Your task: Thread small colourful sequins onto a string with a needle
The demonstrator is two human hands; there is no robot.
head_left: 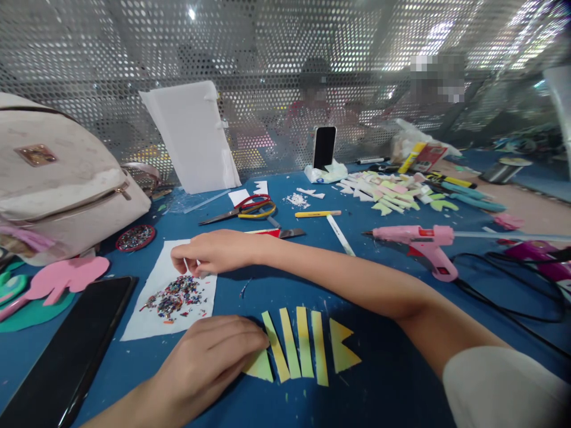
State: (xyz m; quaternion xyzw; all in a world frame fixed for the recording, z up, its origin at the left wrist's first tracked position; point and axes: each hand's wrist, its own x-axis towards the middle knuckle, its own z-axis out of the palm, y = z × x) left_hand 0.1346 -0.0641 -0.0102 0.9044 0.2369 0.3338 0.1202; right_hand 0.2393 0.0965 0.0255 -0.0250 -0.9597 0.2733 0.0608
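My right hand [218,251] reaches across over a white sheet [141,318], its fingers curled down in a pinch just above a heap of small shiny multicoloured bits [178,294]. Whatever sits between those fingertips is too small to name. My left hand [214,356] is closed, fingers together, pressing on a yellow-green cut piece [262,367] that it partly covers. To the right of it lie several yellow-green strips [304,342] side by side, slightly fanned, followed by a notched, tail-like piece [342,346].
Beyond my right arm lie scissors [256,207], a cutter knife [289,233], a yellow pen [318,213] and a white pen [339,235]. A pink glue gun [422,244] with its cord is right. Paper scraps [388,190], a propped phone [324,147], a dark phone [71,351] and a backpack [66,178] surround.
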